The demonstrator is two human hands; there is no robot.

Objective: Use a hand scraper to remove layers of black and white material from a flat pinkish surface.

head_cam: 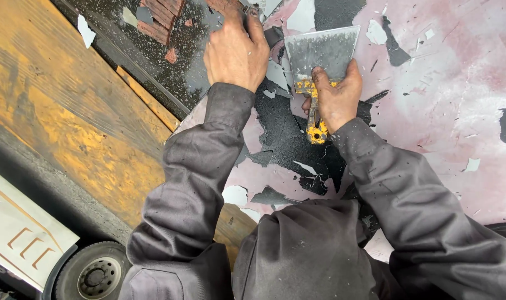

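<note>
Grey sleeves [297,250] lead up to a scraper [319,72] on flaking pink paint [442,100].
Its yellow handle is clamped in the right hand [336,100], long axis upright, blade pointing away; left of the scraper, the left hand [236,53] is pressed flat, with loose flakes [378,30] scattered around the blade.

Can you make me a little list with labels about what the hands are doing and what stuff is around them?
right hand: grips the yellow handle of a wide scraper, blade flat against the surface
left hand: pressed on the surface beside the blade, holding nothing
surface: pink coating, flaking, with black showing where it has come off
flakes: loose pale chips scattered about
sleeves: dark grey
plank: worn, orange-stained wood at left
wheel: tyre at lower left
</note>
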